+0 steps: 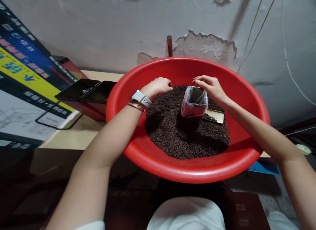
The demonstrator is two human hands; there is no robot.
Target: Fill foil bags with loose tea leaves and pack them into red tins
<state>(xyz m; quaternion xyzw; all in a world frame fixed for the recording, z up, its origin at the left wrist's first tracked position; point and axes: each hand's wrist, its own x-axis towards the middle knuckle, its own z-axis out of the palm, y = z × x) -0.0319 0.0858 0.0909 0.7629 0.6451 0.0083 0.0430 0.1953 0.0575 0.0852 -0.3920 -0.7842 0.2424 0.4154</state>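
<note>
A: While the bag-lined container [195, 101] stands upright in the dark granules [182, 134] mid-basin [138, 157] — which hand's nearer?

B: Right hand [209, 88], touching its far-right rim, fingers curled, pinching the liner edge, I think. Left hand [158, 86] — loosely cupped, palm down on the granules, just left of it.

A: Arms?

B: Both reach forward, wrists bent inward.

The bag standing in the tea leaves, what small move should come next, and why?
Probably the left hand scoops leaves toward the bag: it rests curled on the pile, while the right hand touches the bag's open rim, and the bag looks unfilled.
</note>
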